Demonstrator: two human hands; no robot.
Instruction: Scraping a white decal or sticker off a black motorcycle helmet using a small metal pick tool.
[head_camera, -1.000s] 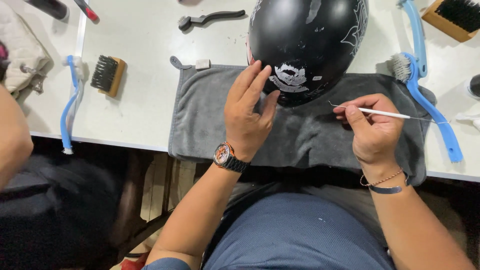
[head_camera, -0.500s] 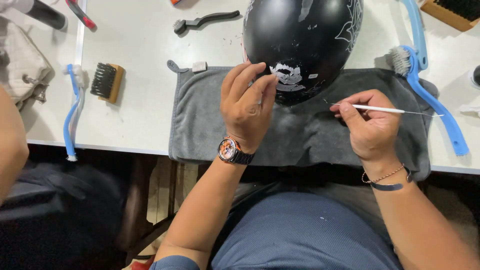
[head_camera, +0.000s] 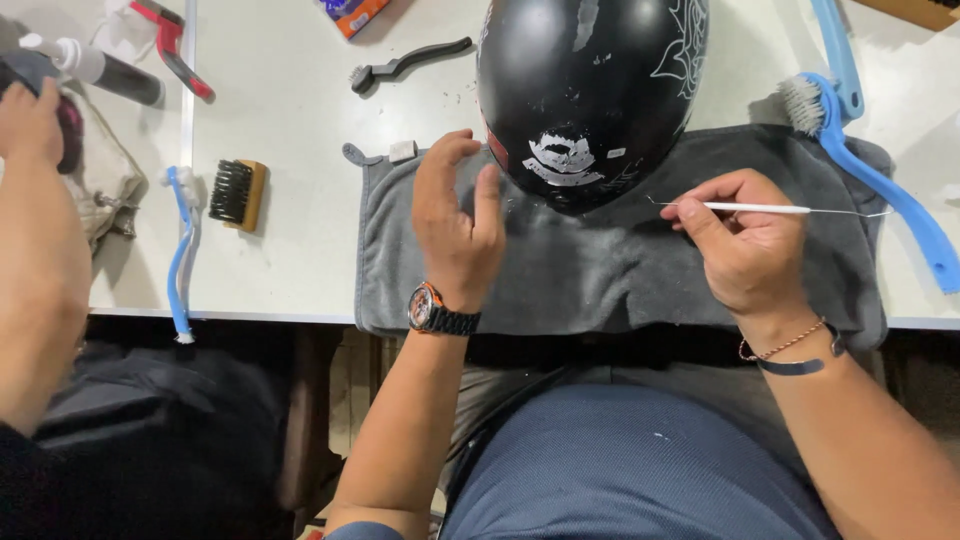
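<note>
The left hand (head_camera: 458, 225) hovers over the grey towel (head_camera: 600, 265), fingers loosely spread and curled, holding nothing, just at 9 o'clock from the black helmet (head_camera: 590, 90); a watch (head_camera: 440, 312) sits on its wrist. The right hand (head_camera: 745, 250) rests on the towel at 4 o'clock from the helmet and pinches a thin white pick (head_camera: 770, 208) between thumb and forefinger, the shaft lying level with its fine tip pointing toward 9 o'clock, close to the helmet's lower edge; whether the tip touches the shell is hard to tell. The helmet stands at 12 o'clock, its near edge on the towel, which lies on the white table (head_camera: 290, 110). A worn white sticker (head_camera: 562, 160) shows on the helmet's near face, with pale line art higher on its right side. A small blue and orange package (head_camera: 350, 12) lies at the far edge of the table, at 11 o'clock. A blue long-handled brush (head_camera: 880, 185) lies at 2 o'clock, its bristles at the towel's corner. At 9 o'clock are a wooden brush with black bristles (head_camera: 237, 193) and a slim blue brush (head_camera: 180, 260); a dark angled brush (head_camera: 405, 63) lies at 11 o'clock. Another person's arm (head_camera: 40, 260) reaches in at the far left.
</note>
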